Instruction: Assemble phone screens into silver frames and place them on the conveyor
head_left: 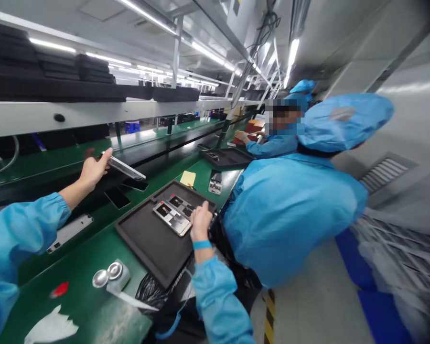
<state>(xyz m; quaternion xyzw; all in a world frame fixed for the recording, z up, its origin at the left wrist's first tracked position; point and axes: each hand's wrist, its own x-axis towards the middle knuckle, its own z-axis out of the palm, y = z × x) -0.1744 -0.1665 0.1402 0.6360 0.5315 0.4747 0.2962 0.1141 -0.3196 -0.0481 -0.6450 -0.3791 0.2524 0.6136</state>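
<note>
From where I sit, the left hand (95, 170) has its fingers closed on one end of a thin phone-like slab (126, 168); the slab's long axis runs out from those fingers rightward and slightly down, its free end pointing toward the tray (139, 234) and held above the surface (80, 260).

The right hand (201, 222) is the nearer one to the two opened phones in that tray. The silver-edged phone (172, 218) lies flat just left of the right fingers, its long axis slanting so that one end comes right up to the hand. The darker phone (182, 206) lies alongside, on the far side of the first, its near end partly behind the hand. The right fingers look bent, but I cannot tell whether they pinch anything or merely touch an edge.

Below the left fingers I make out a dark phone (117, 197) on the surface; beyond the right fingers lie yellow paper (188, 178) and another opened phone (215, 182).
</note>
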